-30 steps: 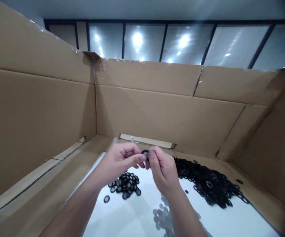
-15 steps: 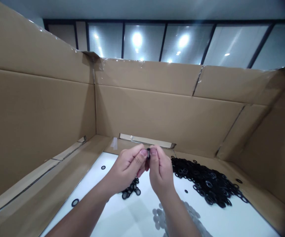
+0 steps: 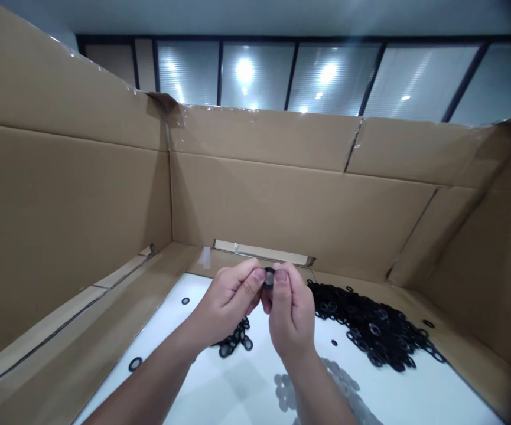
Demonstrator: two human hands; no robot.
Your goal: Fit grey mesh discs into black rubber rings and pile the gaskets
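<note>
Between both hands, above the white board (image 3: 220, 389), is a small black rubber ring with a grey disc in its middle (image 3: 269, 278). My left hand (image 3: 233, 295) pinches its left edge between thumb and fingers. On the other edge, the thumb and fingers of my right hand (image 3: 291, 307) are closed on the same ring. Below my left hand lies a small pile of black rings with grey discs (image 3: 236, 341), partly hidden by that hand. Loose grey discs (image 3: 285, 392) are spread around my right forearm, which covers some of them.
A large heap of black rings (image 3: 377, 330) lies at the right of the board. Single rings with pale centres (image 3: 135, 363) rest at the left, and a small dark disc (image 3: 334, 342) near the heap. High cardboard walls (image 3: 255, 195) stand at the left, back and right.
My right thumb and fingers have moved slightly right, apart from the left ones. The ring now faces me more, and its grey disc shows.
</note>
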